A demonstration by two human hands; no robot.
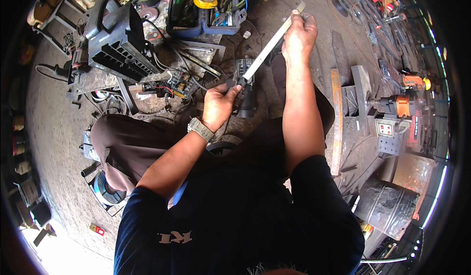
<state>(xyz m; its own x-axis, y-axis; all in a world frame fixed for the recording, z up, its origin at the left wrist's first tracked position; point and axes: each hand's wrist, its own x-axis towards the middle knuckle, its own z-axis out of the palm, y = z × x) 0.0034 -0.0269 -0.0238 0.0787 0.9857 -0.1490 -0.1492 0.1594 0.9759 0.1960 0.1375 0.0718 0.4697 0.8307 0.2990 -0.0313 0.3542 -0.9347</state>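
From where I am standing, the person's right hand is gripping the upper end of a pale strip, fingers curling around it and thumb lying along it. The right arm is reaching almost straight forward. The strip is slanting down from those fingers toward the left hand. The left arm is angling inward, its wrist wearing a watch; the hand's fingers are folding in and its thumb is pointing at the strip's lower end. I cannot tell whether they are pinching the strip or a dark piece beside it. A dark tool is lying just right of the left fingertips. Beyond the left fingers, an open toolbox is holding a yellow tape measure.
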